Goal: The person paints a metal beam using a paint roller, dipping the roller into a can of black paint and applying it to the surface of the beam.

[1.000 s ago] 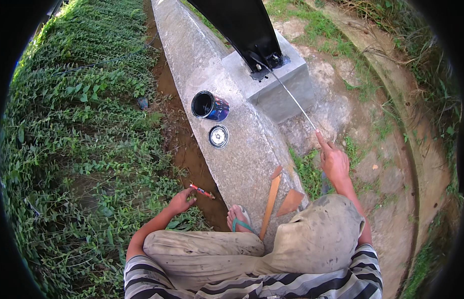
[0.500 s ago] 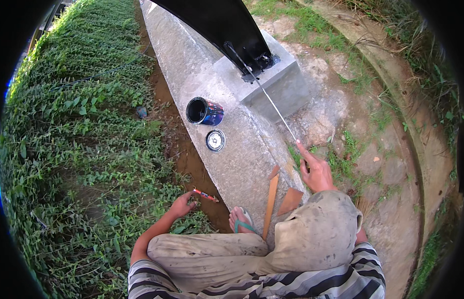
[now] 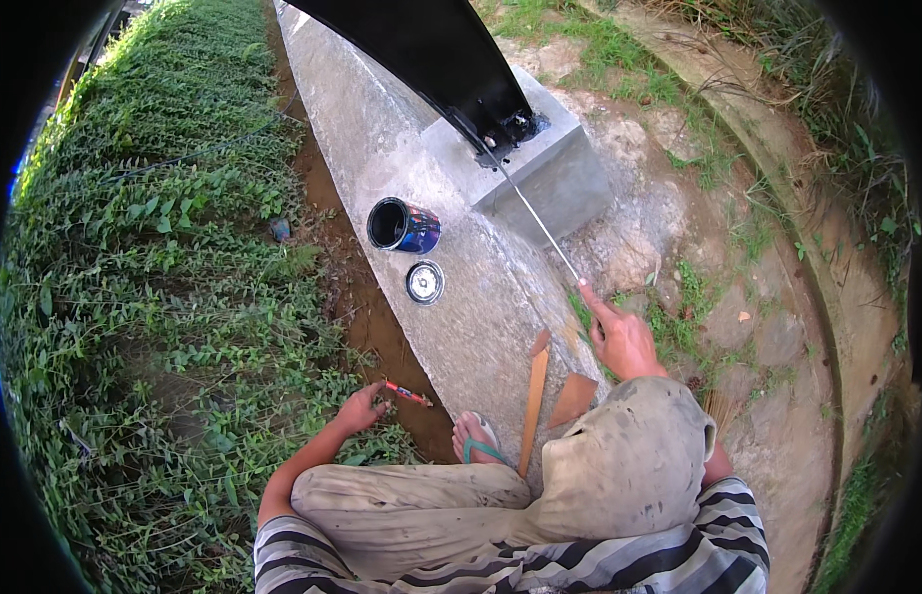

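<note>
Right hand (image 3: 624, 342) grip: fingers closed on the near end of a long thin metal-handled brush (image 3: 535, 218), tip at the foot of the black painted steel beam (image 3: 421, 45) on its grey concrete block (image 3: 565, 173). Beam reads fully black; the base joint seems to be what remains. Grey concrete kerb (image 3: 461, 317) carries the open blue paint can (image 3: 404, 226) and round lid (image 3: 424, 282). Left hand (image 3: 362, 408) grip closed on a small red tool (image 3: 409, 395).

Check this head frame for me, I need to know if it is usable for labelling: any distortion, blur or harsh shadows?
Head view: strong fisheye bend along the concrete curb, with black corners at the rim; light is soft and even, no hard shadows; the paint can and right hand look sharp; the glossy black post shows little detail.
</note>
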The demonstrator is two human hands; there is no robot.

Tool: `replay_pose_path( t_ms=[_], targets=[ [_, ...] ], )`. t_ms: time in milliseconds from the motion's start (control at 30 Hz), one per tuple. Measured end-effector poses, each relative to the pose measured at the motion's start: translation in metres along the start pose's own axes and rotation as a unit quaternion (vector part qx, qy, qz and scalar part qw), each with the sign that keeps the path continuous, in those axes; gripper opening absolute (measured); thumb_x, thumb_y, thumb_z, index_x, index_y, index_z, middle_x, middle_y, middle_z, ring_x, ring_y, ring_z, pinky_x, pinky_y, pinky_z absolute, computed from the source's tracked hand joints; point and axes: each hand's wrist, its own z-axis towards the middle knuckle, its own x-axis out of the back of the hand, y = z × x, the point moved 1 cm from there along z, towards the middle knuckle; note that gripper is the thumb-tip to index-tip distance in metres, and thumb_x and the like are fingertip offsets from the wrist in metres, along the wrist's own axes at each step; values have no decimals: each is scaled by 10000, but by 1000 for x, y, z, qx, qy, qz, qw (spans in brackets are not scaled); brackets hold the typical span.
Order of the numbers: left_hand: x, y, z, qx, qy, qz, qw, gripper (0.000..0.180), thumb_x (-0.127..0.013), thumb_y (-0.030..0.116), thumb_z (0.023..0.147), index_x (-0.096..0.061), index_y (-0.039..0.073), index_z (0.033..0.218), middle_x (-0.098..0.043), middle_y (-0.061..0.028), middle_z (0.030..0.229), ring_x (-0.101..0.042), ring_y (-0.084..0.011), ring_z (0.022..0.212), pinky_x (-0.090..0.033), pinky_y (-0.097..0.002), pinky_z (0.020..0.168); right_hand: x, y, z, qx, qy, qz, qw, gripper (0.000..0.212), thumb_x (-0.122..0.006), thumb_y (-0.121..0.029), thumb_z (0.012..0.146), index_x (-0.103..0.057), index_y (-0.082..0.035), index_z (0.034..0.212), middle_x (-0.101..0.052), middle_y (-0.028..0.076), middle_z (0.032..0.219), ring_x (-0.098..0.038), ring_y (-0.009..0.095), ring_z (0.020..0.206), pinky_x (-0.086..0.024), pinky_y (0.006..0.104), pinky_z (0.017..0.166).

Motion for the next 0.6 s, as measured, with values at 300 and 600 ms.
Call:
replay_pose_path(
  t_ms=[300,600],
  targets=[
    [-2,0,0,-35,15,-23,999,657,-736,334,991,-518,50,1542,-647,-241,1455,-628,-408,1338,-513,-484,1116,18,-29,6,38,48,14,998,845,-689,-5,893,-457,-277,1658,-732,168,926,-725,383,706,-594,504,659],
    [1,-7,-5,-14,52,-23,998,658,-736,331,985,-515,71,1547,-650,-232,1446,-627,-400,1338,-509,-477,1123,21,-11,-11,-20,62,14,998,752,-688,-11,916,-530,-244,1613,-744,203,959,-717,403,731,-568,522,692]
  ],
)
